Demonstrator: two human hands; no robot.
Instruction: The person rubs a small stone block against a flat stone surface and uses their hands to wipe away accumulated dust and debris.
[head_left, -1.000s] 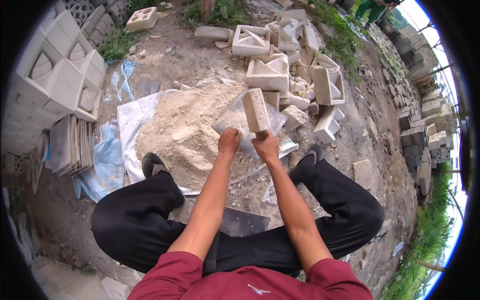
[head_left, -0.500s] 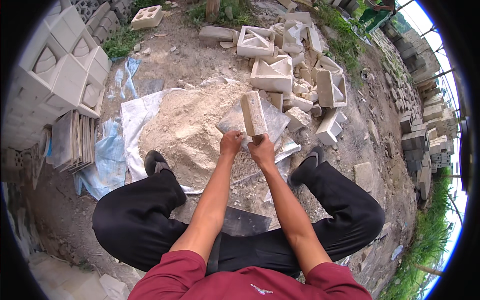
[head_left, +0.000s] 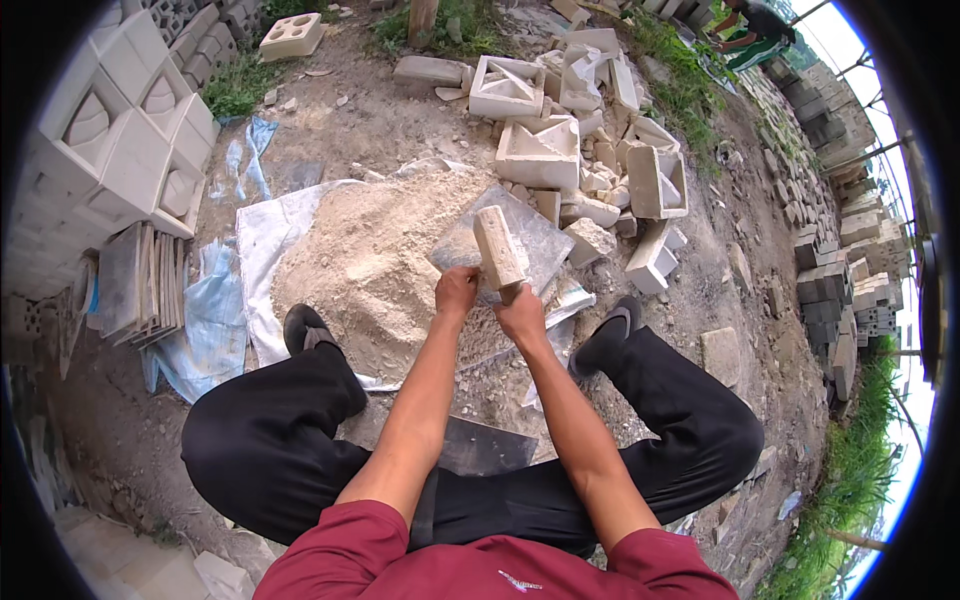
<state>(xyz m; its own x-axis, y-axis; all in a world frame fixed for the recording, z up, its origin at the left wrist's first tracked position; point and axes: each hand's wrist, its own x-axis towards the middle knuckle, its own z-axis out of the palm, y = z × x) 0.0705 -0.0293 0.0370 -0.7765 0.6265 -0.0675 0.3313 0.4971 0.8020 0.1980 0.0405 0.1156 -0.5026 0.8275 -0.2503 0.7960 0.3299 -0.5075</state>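
Got a wooden mallet (head_left: pixel 499 247) right over a flat gray slab (head_left: pixel 545 240), pale chunky head pointing away from the body, lying across the middle of that slab. Can't say if actually touching or just above. Clenched around the mallet's handle at the slab's near edge: the right hand (head_left: pixel 520 313), so a firm grip there. Down by the slab's near left edge, the left hand (head_left: pixel 457 290), fingers curled in. Can't tell about that grip, holding something small or just bunched up. Seeing a big heap of tan crumbly powder (head_left: pixel 365 245) just left of the slab, spread on a white sheet (head_left: pixel 262 240). Beyond the slab and off to its right, a messy pile of broken pale blocks (head_left: pixel 540 152). Nearer the body than the slab, 1 dark board (head_left: pixel 485 447) flat on the ground. Well left of the slab, crumpled blue plastic (head_left: pixel 215 335), plus stacked thin boards (head_left: pixel 150 285) beside. Way past the slab, far right, 1 other person (head_left: pixel 762 35) bending over.
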